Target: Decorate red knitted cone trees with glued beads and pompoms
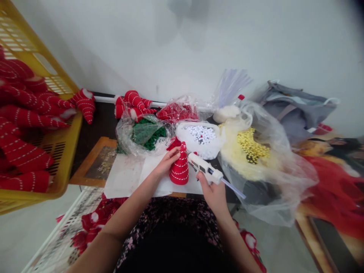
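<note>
A red knitted cone hat with white stitched stripes stands tip up over the white paper. My left hand has its fingers closed on the hat's upper left side. In my right hand is a white hot glue gun, its nozzle pointing left toward the hat and a clear glue stick poking out of its back. Right behind them lies a white bag of small white pompoms. Between the hat and this bag a bit of red fabric shows.
At the left stands a yellow basket full of red striped hats. Along the wall lie a bag of green pieces, a red-filled bag and glue sticks. A plastic bag of yellow pieces and a grey bag sit at the right.
</note>
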A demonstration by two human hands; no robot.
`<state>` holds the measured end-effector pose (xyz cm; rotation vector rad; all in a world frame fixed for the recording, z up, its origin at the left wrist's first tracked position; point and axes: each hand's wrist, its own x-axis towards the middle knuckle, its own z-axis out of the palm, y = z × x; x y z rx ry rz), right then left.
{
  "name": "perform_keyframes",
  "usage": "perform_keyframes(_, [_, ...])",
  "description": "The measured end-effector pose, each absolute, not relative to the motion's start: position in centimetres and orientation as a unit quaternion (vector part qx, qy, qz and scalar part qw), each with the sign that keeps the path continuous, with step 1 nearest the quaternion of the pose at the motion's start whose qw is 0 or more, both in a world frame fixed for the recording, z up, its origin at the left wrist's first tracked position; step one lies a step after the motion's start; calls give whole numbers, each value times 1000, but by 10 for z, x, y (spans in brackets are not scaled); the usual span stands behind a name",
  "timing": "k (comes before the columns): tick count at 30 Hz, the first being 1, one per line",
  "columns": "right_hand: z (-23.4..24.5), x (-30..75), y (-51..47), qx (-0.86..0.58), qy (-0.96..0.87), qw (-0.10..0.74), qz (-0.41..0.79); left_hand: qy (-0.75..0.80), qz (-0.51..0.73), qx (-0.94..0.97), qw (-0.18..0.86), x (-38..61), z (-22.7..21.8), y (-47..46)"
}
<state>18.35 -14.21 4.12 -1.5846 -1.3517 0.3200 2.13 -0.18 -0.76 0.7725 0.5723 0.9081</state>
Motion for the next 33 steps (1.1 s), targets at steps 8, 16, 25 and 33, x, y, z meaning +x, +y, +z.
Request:
perform_keyframes(8, [39, 183, -143, -673, -543, 482, 144, 259, 415, 357, 796, 20, -7, -3])
perform_keyframes(16, [33, 187, -144, -688, -524, 482, 140, 292, 429, 319, 793, 22, -8, -1])
perform_keyframes(25, [17, 239, -163, -714, -363, 375, 466, 339, 509, 244, 752, 3, 12, 10])
perform_keyframes(33, [0, 252, -158, -775, -574, 217, 148, 332, 502, 286, 746, 7, 44, 40])
